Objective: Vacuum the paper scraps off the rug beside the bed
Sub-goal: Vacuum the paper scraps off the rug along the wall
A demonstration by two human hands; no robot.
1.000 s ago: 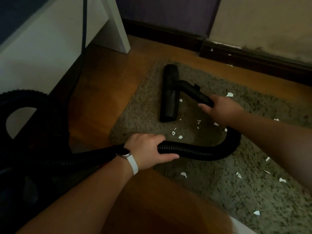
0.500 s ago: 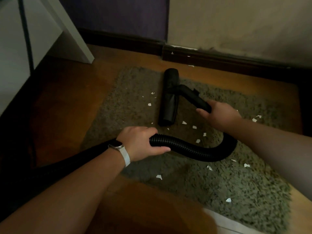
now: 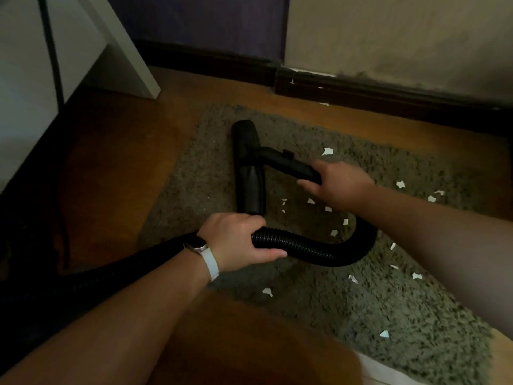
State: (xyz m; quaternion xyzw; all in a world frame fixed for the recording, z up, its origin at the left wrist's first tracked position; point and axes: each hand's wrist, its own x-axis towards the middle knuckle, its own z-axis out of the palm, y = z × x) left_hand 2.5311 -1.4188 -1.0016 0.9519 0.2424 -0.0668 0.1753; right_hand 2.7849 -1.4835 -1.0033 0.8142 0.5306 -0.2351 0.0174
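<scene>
Floor head [image 3: 248, 173] slid toward left edge of shaggy rug [image 3: 361, 315]. Your left hand [image 3: 236, 243] curls round ribbed hose [image 3: 319, 250]; your right hand [image 3: 341, 184] grips smooth wand [image 3: 288, 163]. Jagged paper scraps [image 3: 328, 151] dot its right half.

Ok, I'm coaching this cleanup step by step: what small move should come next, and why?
Probably sweep the floor head rightward over the paper scraps lying just beside it on the rug. The right hand grips the wand, the left hand holds the hose, and that cluster is nearest the head.
</scene>
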